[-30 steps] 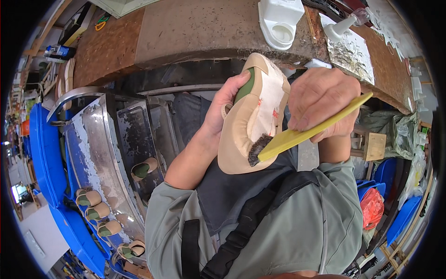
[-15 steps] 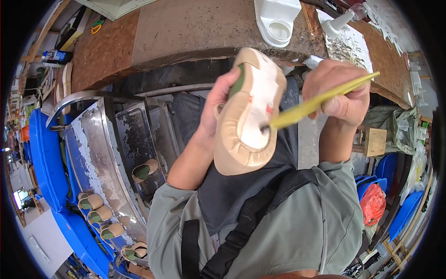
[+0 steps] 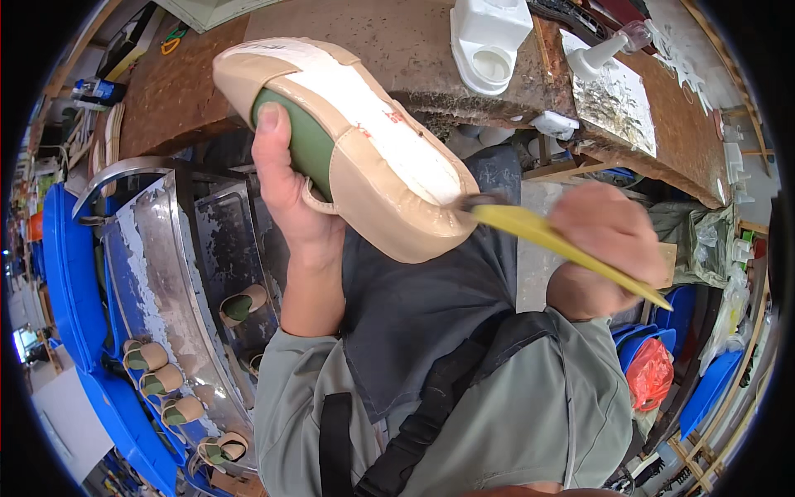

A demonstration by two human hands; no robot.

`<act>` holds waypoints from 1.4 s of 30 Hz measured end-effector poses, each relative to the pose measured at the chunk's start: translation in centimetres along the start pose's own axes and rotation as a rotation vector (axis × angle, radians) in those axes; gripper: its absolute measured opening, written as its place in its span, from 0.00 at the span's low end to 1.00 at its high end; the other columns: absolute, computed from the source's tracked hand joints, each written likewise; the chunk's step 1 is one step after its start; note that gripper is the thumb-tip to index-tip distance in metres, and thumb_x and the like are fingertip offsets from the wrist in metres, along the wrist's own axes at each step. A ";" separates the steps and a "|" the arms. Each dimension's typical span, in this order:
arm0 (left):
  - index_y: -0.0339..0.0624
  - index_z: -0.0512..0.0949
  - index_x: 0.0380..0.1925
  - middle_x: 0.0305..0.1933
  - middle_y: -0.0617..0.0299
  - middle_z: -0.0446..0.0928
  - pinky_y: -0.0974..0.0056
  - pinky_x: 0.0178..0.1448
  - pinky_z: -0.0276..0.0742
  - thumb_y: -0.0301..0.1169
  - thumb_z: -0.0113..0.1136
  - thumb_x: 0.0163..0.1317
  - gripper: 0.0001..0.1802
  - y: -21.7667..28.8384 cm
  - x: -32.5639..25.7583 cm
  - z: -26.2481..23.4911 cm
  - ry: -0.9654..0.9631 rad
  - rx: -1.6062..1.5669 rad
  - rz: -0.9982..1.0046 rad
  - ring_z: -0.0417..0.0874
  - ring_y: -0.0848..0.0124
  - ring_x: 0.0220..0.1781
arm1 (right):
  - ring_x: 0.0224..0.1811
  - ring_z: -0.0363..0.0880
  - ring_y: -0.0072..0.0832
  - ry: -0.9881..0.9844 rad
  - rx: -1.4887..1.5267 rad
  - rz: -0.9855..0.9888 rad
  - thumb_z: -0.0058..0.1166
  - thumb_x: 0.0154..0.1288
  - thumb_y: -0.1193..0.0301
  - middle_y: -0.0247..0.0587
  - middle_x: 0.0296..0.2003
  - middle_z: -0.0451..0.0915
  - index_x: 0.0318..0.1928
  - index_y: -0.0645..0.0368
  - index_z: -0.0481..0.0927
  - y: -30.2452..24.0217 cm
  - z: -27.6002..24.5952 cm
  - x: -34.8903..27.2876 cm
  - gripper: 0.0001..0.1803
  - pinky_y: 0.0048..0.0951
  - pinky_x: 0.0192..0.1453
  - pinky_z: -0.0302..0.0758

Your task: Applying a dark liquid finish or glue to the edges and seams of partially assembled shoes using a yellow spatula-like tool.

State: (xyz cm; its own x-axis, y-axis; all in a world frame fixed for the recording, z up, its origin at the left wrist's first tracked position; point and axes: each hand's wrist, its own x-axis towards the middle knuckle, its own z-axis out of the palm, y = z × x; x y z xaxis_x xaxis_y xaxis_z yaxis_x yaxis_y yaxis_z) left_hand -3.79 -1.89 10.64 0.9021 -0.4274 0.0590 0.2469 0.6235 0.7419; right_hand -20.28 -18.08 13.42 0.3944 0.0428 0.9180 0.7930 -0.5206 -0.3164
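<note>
The left hand (image 3: 286,195) is wrapped around a beige shoe (image 3: 348,141) stretched over a green form, thumb pressed on the green part, holding it up in front of the chest with the pale sole turned toward the face and the toe pointing down to the right. The right hand (image 3: 609,248) is blurred but closed around the handle of a yellow brush (image 3: 563,244), whose dark bristle tip touches the toe edge of the shoe. Below both hands hangs a dark apron (image 3: 422,306) over a grey-green shirt, with a black strap crossing it. Beyond the shoe runs a worn brown counter (image 3: 397,41) carrying a white plastic container (image 3: 489,37) and a sheet of foil (image 3: 613,99). To the left stands a scuffed metal rack (image 3: 157,273) with more beige shoes (image 3: 166,381) lined up along its lower edge, beside blue bins (image 3: 66,273).
</note>
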 end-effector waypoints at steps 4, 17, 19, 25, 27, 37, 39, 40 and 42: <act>0.34 0.66 0.54 0.49 0.52 0.75 0.64 0.52 0.75 0.45 0.42 0.67 0.26 0.1 1.0 -0.6 -0.013 0.114 0.148 0.79 0.68 0.47 | 0.20 0.77 0.31 -0.107 0.076 -0.077 0.53 0.56 0.72 0.46 0.29 0.81 0.31 0.64 0.80 0.7 -0.4 0.9 0.08 0.27 0.25 0.76; 0.31 0.66 0.54 0.48 0.55 0.73 0.67 0.52 0.69 0.45 0.50 0.60 0.29 2.9 9.1 4.0 0.059 0.340 0.204 0.74 0.70 0.47 | 0.15 0.73 0.28 -0.075 0.387 0.252 0.57 0.54 0.69 0.46 0.20 0.77 0.29 0.65 0.78 6.6 -5.2 8.8 0.09 0.27 0.19 0.73; 0.31 0.66 0.53 0.48 0.55 0.73 0.68 0.52 0.69 0.43 0.51 0.60 0.28 4.9 10.1 6.5 0.036 0.285 0.152 0.74 0.71 0.46 | 0.12 0.69 0.24 0.430 0.333 0.621 0.56 0.55 0.71 0.44 0.17 0.75 0.28 0.68 0.78 6.5 -4.3 11.2 0.09 0.24 0.15 0.63; 0.32 0.68 0.51 0.46 0.57 0.73 0.69 0.52 0.68 0.41 0.56 0.58 0.27 12.0 11.6 13.0 -0.011 0.321 0.144 0.74 0.73 0.45 | 0.13 0.69 0.21 0.136 0.568 0.826 0.59 0.54 0.72 0.46 0.22 0.78 0.27 0.70 0.78 8.3 -5.4 20.8 0.10 0.20 0.17 0.63; 0.33 0.69 0.51 0.45 0.58 0.74 0.70 0.50 0.69 0.41 0.59 0.57 0.28 14.2 11.8 14.9 -0.032 0.301 0.113 0.74 0.73 0.44 | 0.14 0.70 0.21 0.091 0.534 0.891 0.60 0.54 0.73 0.46 0.23 0.79 0.29 0.69 0.79 8.1 -5.6 23.9 0.09 0.21 0.18 0.65; 0.33 0.69 0.51 0.43 0.60 0.75 0.71 0.48 0.71 0.41 0.63 0.55 0.29 19.6 13.9 16.0 -0.104 0.248 0.046 0.75 0.75 0.42 | 0.18 0.77 0.29 -0.022 0.417 0.213 0.63 0.53 0.72 0.48 0.24 0.81 0.31 0.69 0.81 7.4 -4.0 28.0 0.10 0.23 0.17 0.72; 0.33 0.69 0.51 0.43 0.60 0.75 0.72 0.47 0.71 0.41 0.63 0.55 0.29 20.1 14.2 16.3 -0.131 0.261 0.038 0.75 0.75 0.41 | 0.18 0.77 0.29 -0.290 0.416 0.121 0.63 0.53 0.73 0.49 0.24 0.81 0.31 0.69 0.81 7.0 -5.6 29.2 0.10 0.22 0.17 0.72; 0.33 0.69 0.51 0.43 0.60 0.75 0.72 0.47 0.71 0.41 0.63 0.55 0.29 20.2 14.3 15.9 -0.129 0.263 0.041 0.75 0.75 0.41 | 0.17 0.77 0.28 -0.064 0.437 0.176 0.64 0.50 0.73 0.48 0.24 0.81 0.31 0.68 0.81 6.7 -4.0 28.1 0.10 0.24 0.17 0.71; 0.33 0.69 0.51 0.43 0.59 0.75 0.71 0.47 0.71 0.41 0.62 0.55 0.29 20.4 14.4 15.4 -0.106 0.289 0.060 0.76 0.75 0.42 | 0.17 0.76 0.28 -0.113 0.469 0.281 0.64 0.49 0.73 0.48 0.25 0.81 0.31 0.68 0.81 7.7 -4.0 28.9 0.10 0.25 0.17 0.70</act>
State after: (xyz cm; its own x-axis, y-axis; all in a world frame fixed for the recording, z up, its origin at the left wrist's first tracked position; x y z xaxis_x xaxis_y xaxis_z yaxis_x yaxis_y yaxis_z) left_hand 8.77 -5.41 36.89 0.8662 -0.4710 0.1670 0.0696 0.4445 0.8931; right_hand -4.63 -24.31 38.42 0.6476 0.0611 0.7595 0.7614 -0.0913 -0.6418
